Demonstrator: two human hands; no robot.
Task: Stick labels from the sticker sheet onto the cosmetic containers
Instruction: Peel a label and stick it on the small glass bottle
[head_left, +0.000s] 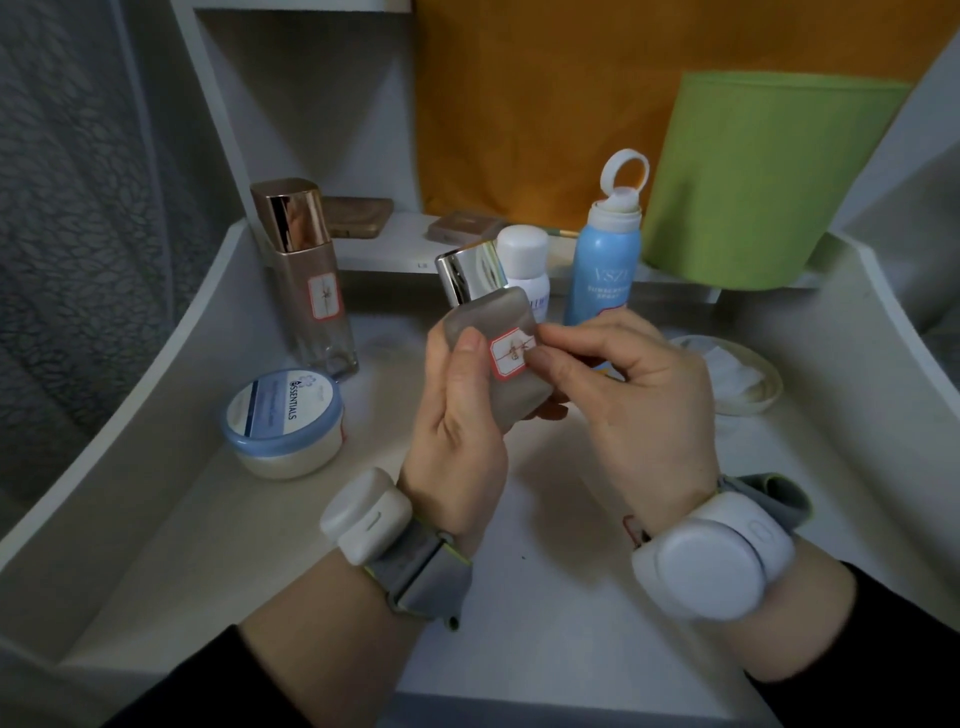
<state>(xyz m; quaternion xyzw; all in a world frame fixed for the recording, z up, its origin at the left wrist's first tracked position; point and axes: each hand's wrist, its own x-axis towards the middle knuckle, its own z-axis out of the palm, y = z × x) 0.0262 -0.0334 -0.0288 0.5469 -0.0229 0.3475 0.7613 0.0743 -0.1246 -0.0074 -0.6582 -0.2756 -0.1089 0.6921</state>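
Note:
My left hand (457, 426) grips a frosted grey bottle (498, 317) with a silver cap, lifted above the white table. A white label with a red border (511, 353) lies on the bottle's front. My right hand (628, 395) has its thumb and forefinger at the label's right edge, touching it. My left thumb rests just left of the label. A tall bottle with a rose-gold cap (311, 280) stands at the back left and bears a similar label. No sticker sheet is visible.
A round cream jar with a blue lid (283, 421) sits at the left. Behind the hands stand a small white bottle (524, 260) and a blue spray can (602, 260). A green lampshade (758, 176) is at the back right; a shallow dish (748, 384) lies at the right.

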